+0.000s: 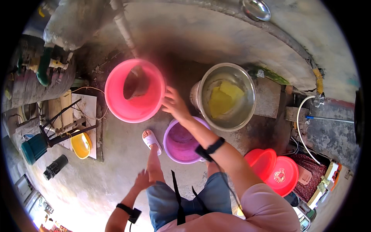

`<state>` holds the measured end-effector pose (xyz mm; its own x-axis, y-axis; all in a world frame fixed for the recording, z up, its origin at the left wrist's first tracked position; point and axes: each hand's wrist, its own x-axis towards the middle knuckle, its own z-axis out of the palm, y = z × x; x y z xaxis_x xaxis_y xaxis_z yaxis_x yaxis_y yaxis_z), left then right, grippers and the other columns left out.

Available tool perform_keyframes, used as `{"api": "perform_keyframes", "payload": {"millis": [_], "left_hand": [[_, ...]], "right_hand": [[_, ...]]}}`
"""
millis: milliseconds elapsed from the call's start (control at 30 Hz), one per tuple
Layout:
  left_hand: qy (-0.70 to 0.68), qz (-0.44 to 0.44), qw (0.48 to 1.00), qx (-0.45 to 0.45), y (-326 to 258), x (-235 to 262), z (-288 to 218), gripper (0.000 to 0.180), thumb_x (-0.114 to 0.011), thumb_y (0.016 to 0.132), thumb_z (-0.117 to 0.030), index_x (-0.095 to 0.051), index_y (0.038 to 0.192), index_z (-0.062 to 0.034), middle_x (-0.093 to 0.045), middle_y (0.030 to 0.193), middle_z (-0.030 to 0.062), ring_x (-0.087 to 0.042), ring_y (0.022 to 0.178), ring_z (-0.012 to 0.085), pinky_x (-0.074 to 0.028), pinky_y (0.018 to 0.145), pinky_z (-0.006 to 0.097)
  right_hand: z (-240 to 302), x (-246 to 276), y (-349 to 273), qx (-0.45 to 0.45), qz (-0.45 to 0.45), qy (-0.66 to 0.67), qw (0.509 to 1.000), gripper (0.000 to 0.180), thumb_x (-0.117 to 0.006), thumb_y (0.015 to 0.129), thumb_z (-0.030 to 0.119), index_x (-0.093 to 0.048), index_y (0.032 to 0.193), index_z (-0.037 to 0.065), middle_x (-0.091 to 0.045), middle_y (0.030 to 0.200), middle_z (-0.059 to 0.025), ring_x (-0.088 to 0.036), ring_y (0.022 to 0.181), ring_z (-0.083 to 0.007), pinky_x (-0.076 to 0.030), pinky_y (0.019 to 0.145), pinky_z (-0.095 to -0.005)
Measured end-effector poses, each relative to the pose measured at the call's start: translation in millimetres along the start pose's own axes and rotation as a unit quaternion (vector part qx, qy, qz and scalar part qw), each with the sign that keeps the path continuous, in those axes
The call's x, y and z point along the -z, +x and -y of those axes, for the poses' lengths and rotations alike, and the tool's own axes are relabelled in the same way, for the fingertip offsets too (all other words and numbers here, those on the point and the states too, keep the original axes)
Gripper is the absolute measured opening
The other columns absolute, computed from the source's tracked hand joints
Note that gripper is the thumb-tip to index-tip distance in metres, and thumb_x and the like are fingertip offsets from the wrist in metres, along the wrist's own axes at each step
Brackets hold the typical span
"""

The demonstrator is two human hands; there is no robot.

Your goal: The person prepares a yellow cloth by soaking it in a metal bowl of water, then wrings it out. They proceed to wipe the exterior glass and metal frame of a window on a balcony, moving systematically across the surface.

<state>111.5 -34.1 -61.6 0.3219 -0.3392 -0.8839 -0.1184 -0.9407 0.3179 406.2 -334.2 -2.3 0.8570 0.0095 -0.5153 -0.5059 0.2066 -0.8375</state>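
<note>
Right hand (174, 103) touches pink bucket (133, 91) — steel basin (228, 96) holds yellow cloth (225, 96).

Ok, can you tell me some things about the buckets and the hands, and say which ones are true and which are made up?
1. The right hand touches the rim of the pink bucket. True.
2. The metal pot has something yellow in it. True.
3. The purple bucket stands on top of the pink bucket. False: it stands on the floor beside it, near the person's foot.
4. The left hand holds the yellow bowl. False: the left hand rests on the person's leg, and the bowl sits far off to the left.
5. The red basins are on the person's right. True.
</note>
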Motion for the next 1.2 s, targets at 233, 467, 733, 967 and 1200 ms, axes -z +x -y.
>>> {"api": "perform_keyframes", "payload": {"millis": [233, 467, 733, 967, 1200], "left_hand": [[-0.466, -0.097, 0.868, -0.144, 95, 172, -150, 0.066, -0.059, 0.088, -0.038, -0.036, 0.138, -0.0027, -0.044, 0.136, 0.0174, -0.043, 0.126, 0.0291, -0.036, 0.101, 0.038], [-0.743, -0.123, 0.651, 0.098, 185, 175, -305, 0.076, -0.058, 0.086, -0.035, -0.017, 0.145, -0.0096, -0.043, 0.133, 0.0090, -0.041, 0.124, 0.0237, -0.034, 0.101, 0.046], [-0.808, -0.217, 0.532, 0.132, 189, 162, -346, 0.041, -0.054, 0.082, -0.028, -0.040, 0.117, -0.0123, -0.049, 0.107, 0.0069, -0.049, 0.102, 0.0193, -0.046, 0.086, 0.043], [-0.806, -0.328, 0.482, 0.102, 39, 118, -383, 0.030, -0.051, 0.087, -0.029, -0.046, 0.108, -0.0086, -0.051, 0.100, 0.0035, -0.049, 0.093, 0.0136, -0.045, 0.080, 0.036], [-0.747, -0.485, 0.436, 0.128, -141, -44, -438, 0.039, -0.054, 0.085, -0.031, -0.049, 0.104, 0.0019, -0.055, 0.078, 0.0093, -0.053, 0.076, 0.0171, -0.043, 0.071, 0.031]], "right_hand": [[-4, 318, -50, 0.174, -0.219, -0.301, 0.912, 0.040, -0.063, 0.082, 0.011, -0.052, 0.120, 0.007, -0.058, 0.114, -0.0091, -0.058, 0.097, -0.0180, -0.050, 0.078, -0.0308], [-29, 496, 36, 0.092, -0.259, -0.435, 0.858, 0.035, -0.064, 0.083, 0.022, -0.054, 0.108, 0.000, -0.059, 0.100, -0.0122, -0.056, 0.093, -0.0232, -0.042, 0.084, -0.0344], [7, 466, 30, 0.058, -0.247, -0.265, 0.930, 0.030, -0.065, 0.084, 0.030, -0.057, 0.080, 0.000, -0.051, 0.071, -0.0035, -0.044, 0.067, -0.0134, -0.038, 0.063, -0.0302], [147, 368, -84, 0.120, -0.145, -0.249, 0.950, 0.026, -0.060, 0.089, 0.027, -0.053, 0.081, 0.004, -0.040, 0.072, 0.0040, -0.035, 0.070, -0.0081, -0.029, 0.062, -0.0233], [193, 265, -230, 0.093, 0.097, -0.253, 0.958, 0.012, -0.055, 0.089, 0.017, -0.052, 0.088, 0.005, -0.051, 0.083, 0.0002, -0.047, 0.078, -0.0086, -0.040, 0.071, -0.0248]]}}
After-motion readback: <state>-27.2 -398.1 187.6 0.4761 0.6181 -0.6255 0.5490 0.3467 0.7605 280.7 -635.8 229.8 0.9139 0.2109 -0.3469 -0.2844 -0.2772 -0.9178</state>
